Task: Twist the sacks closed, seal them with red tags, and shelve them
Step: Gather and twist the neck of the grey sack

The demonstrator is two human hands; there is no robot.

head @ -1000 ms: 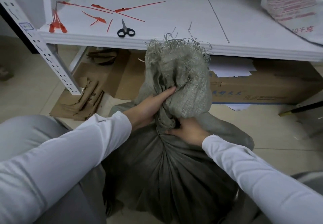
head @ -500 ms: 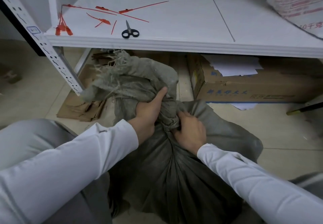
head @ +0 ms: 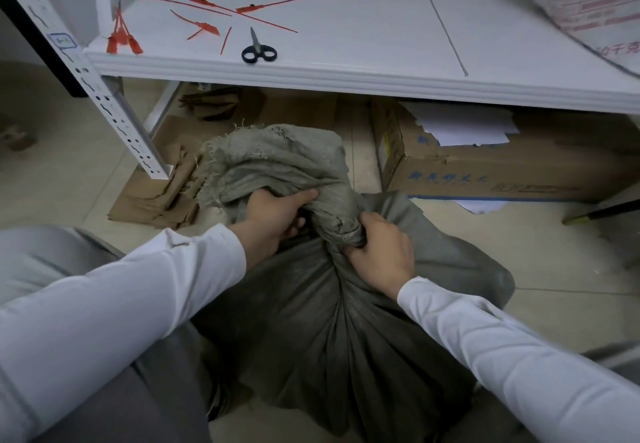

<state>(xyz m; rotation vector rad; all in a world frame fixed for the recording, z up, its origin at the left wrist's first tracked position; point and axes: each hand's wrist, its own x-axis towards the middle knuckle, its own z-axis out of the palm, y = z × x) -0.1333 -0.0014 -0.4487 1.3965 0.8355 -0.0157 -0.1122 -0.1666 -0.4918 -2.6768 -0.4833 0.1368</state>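
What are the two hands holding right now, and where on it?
Both grip the grey sack: the right hand clamps the twisted neck, the left hand holds the loose flopped-over top just above it.

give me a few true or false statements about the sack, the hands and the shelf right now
1. Both hands grip the sack's neck. True: the left hand and right hand clutch the twisted neck of the sack.
2. A red tag is already around the neck. False: the red tags lie on the shelf.
3. The scissors are on the floor. False: the scissors lie on the shelf.
4. A cardboard box sits under the shelf. True: the cardboard box is there.
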